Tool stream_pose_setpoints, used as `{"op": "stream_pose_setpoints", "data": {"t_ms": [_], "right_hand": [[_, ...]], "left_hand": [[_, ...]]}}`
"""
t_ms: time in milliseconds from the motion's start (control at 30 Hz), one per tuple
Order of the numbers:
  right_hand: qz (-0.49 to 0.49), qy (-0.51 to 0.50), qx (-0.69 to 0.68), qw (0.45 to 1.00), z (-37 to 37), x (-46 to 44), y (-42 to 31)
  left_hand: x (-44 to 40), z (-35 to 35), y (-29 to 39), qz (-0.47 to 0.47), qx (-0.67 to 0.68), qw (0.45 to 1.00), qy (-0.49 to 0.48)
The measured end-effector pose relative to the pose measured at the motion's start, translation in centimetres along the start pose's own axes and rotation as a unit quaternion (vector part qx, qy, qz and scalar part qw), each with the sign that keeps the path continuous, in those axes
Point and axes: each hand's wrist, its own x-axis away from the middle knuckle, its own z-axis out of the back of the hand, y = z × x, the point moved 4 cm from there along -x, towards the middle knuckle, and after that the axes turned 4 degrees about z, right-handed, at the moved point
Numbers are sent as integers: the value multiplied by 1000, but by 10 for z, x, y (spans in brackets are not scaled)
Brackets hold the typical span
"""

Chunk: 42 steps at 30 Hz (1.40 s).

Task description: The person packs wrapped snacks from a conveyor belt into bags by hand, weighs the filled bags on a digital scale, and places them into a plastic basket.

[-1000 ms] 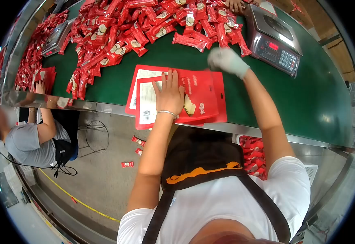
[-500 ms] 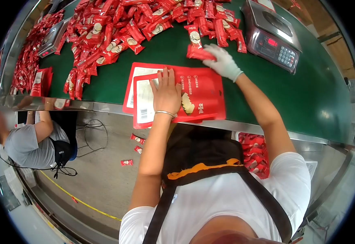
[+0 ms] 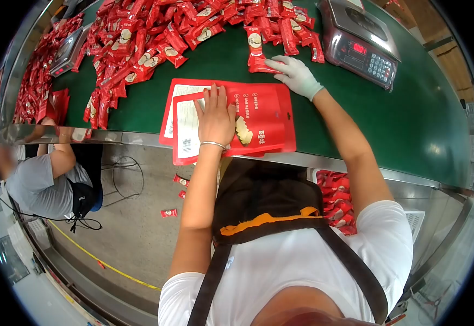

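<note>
My left hand [image 3: 215, 120], bare with a bracelet at the wrist, lies flat on a stack of red printed pouches [image 3: 268, 117]. A white label with a barcode shows at the stack's left side, partly under my fingers. My right hand [image 3: 300, 79] wears a white glove. Its fingers are stretched out and apart, with the tips at the right end of a small red snack packet [image 3: 261, 66]. That packet lies sideways below another red snack packet [image 3: 255, 41].
A large heap of red snack packets [image 3: 133, 46] covers the green table [image 3: 411, 130]. One digital scale [image 3: 362, 54] stands at right, another [image 3: 69, 51] at left. A co-worker [image 3: 52, 185] sits at left. A bin of packets [image 3: 335, 195] is below the edge; several packets lie on the floor.
The whole view has shifted slightly. My right hand has moved a little to the right against the small packet, which stays put. My left hand remains flat on the pouches.
</note>
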Motion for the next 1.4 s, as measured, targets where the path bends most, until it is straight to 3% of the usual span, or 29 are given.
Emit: {"op": "stream_pose_setpoints", "data": {"t_ms": [100, 167, 300, 433, 567, 633, 667, 700, 767, 800, 833, 867, 900, 933, 967, 1000, 1033, 1167, 1233, 1300, 1367, 1400], "right_hand": [[-26, -60, -16, 998, 4, -8, 2], [-110, -122, -35, 986, 3, -7, 5], [-98, -92, 45, 990, 26, 23, -12], [-243, -5, -50, 969, 87, 95, -69], [-277, -69, -185, 940, 77, 127, -112], [-305, -68, -344, 885, 59, 112, -123], [-385, -95, -440, 805, 63, 93, -135], [-383, -93, -439, 807, 55, 90, -126], [-417, -167, -597, 665, 24, 86, -106], [-363, -167, -496, 771, 42, 55, -116], [-359, -166, -493, 775, 30, 46, -108], [-184, -168, -302, 920, 17, 31, -95], [2, -155, -85, 984, 6, 22, -93], [7, -278, 14, 960, -13, 20, -91], [92, -373, 121, 915, -40, 17, -96], [15, -302, -43, 952, -25, 6, -111], [-27, -252, -158, 954, -33, 6, -116], [-114, -229, -318, 913, -62, 22, -102], [-166, -245, -329, 897, -42, 30, -98], [-164, -267, -145, 939, 0, 17, -119], [-29, -264, -17, 964, -24, 48, -116], [-47, -198, -120, 972, -29, 58, -119]], "left_hand": [[1, -2, -1, -1, 3, 1000, -2], [1, -4, -4, 3, 20, 1000, -1], [3, -3, -3, 8, 40, 999, -1], [2, -3, -5, 15, 60, 998, 3], [3, 0, -4, 1, 68, 997, 26], [4, 0, -3, -2, 75, 997, 25], [4, 0, -3, 1, 82, 996, 30], [4, 1, -3, -1, 81, 996, 33], [4, 0, -3, -7, 62, 998, 31], [4, 2, -2, -8, 63, 997, 37], [5, 3, 0, -9, 53, 998, 34], [5, 4, 1, -11, 44, 999, 30], [6, 4, 1, -12, 43, 998, 33], [7, 4, 2, -15, 22, 998, 50], [6, 6, 3, -20, 1, 997, 70], [5, 7, 5, -34, -37, 995, 82], [5, 8, 6, -39, -36, 995, 82], [5, 11, 7, -46, -31, 995, 81], [10, 11, 5, -45, -71, 995, 61], [10, 9, 4, -29, -46, 996, 70], [10, 8, 1, -19, -21, 996, 84], [9, 7, 0, -13, 0, 997, 81]]}}
